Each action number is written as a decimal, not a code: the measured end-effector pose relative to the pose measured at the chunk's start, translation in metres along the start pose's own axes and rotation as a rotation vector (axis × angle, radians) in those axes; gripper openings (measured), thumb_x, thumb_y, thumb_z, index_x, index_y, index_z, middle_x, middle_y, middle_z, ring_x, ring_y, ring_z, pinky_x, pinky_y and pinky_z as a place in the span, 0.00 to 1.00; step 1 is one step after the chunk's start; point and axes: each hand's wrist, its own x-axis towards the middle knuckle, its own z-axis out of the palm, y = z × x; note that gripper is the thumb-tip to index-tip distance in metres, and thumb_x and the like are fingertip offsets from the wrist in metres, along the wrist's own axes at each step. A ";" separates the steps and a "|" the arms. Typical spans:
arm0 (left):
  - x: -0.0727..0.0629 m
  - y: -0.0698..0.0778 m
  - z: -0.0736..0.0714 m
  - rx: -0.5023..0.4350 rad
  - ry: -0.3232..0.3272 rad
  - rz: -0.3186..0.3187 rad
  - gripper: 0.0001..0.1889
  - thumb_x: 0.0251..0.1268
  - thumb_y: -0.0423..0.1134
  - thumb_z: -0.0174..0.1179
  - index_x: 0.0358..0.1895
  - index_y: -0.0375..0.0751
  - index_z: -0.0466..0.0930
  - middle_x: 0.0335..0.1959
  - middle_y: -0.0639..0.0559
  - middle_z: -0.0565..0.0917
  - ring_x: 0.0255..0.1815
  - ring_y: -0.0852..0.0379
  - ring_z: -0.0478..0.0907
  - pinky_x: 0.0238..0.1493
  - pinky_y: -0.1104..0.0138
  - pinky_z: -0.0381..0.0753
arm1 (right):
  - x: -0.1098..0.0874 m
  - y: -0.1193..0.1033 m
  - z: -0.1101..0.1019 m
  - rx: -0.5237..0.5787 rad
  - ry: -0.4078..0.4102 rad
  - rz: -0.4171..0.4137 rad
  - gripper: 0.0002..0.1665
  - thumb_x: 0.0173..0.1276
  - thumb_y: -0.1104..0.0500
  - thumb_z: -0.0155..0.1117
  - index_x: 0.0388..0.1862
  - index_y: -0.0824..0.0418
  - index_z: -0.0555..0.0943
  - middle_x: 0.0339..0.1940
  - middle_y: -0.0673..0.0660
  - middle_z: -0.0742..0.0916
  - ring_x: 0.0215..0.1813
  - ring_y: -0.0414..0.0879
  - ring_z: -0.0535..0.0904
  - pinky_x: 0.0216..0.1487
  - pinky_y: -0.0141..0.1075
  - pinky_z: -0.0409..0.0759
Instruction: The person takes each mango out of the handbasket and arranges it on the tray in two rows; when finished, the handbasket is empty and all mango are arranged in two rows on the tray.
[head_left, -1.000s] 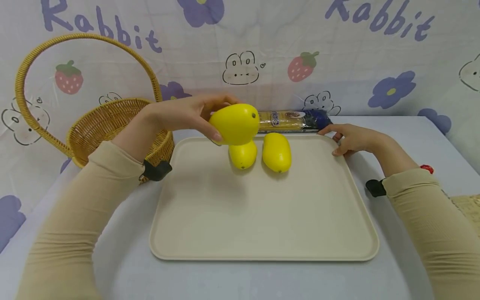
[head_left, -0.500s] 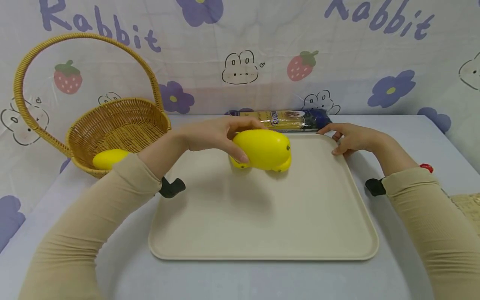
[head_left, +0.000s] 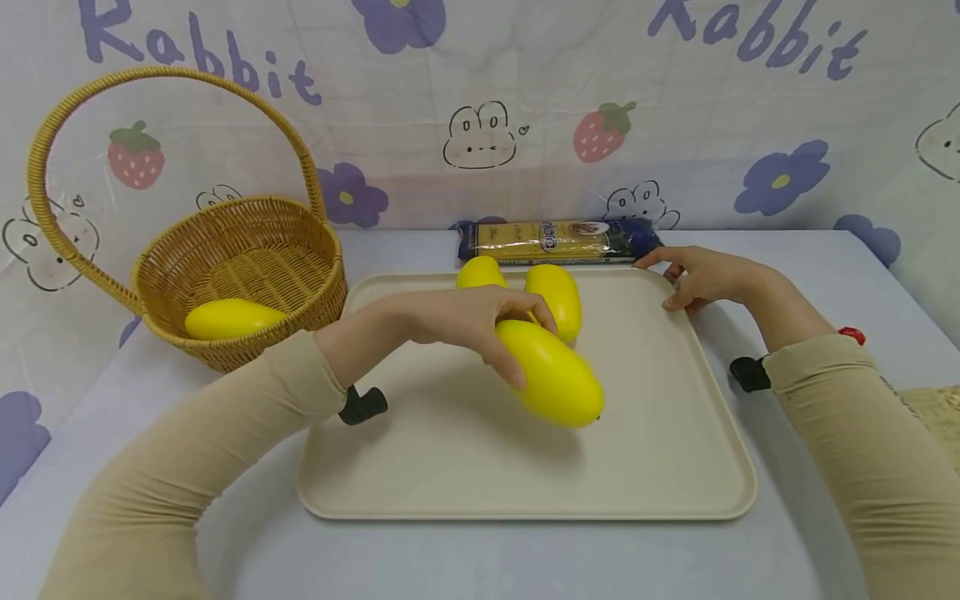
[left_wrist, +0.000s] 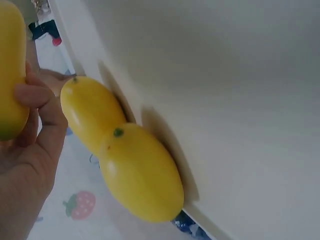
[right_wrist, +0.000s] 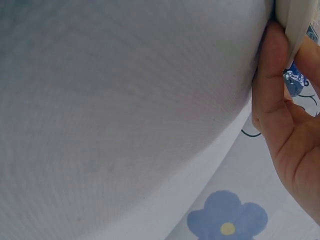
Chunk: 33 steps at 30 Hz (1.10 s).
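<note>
My left hand holds a yellow mango above the middle of the beige tray, its blunt end tilted down to the right. Fingers and thumb curl round the near end of this mango in the left wrist view. Two more mangoes lie near the tray's back rim: a left one, partly hidden by the hand, and a right one. With thumb and fingers, my right hand pinches the tray's back right corner; the tray's edge sits between them in the right wrist view.
A wicker basket with a tall handle stands left of the tray, one mango inside. A pasta packet lies behind the tray, against the printed cloth backdrop. Something woven shows at the right edge.
My left hand has carried the held mango right and towards me from near the back rim, turning it. The basket's mango and the two on the tray have come into fuller view. The right hand stays put.
</note>
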 end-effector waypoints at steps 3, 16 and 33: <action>0.004 -0.001 0.006 -0.015 -0.019 -0.013 0.28 0.51 0.41 0.72 0.57 0.51 0.73 0.53 0.51 0.79 0.51 0.52 0.74 0.51 0.64 0.79 | 0.000 0.000 0.000 -0.002 0.002 0.000 0.42 0.66 0.70 0.62 0.76 0.60 0.57 0.57 0.72 0.66 0.37 0.50 0.75 0.38 0.37 0.81; 0.017 -0.003 0.020 0.022 -0.033 -0.124 0.30 0.54 0.49 0.72 0.61 0.55 0.72 0.58 0.54 0.74 0.54 0.54 0.72 0.49 0.63 0.79 | -0.001 -0.002 0.000 -0.017 0.004 0.002 0.42 0.66 0.69 0.63 0.76 0.58 0.59 0.60 0.73 0.66 0.40 0.51 0.76 0.40 0.37 0.83; 0.026 -0.002 0.028 0.089 -0.068 -0.150 0.24 0.56 0.50 0.71 0.57 0.60 0.76 0.54 0.57 0.78 0.53 0.56 0.72 0.55 0.62 0.77 | 0.000 0.000 0.000 -0.010 0.008 0.000 0.42 0.65 0.69 0.64 0.76 0.58 0.60 0.58 0.72 0.66 0.39 0.50 0.77 0.40 0.37 0.84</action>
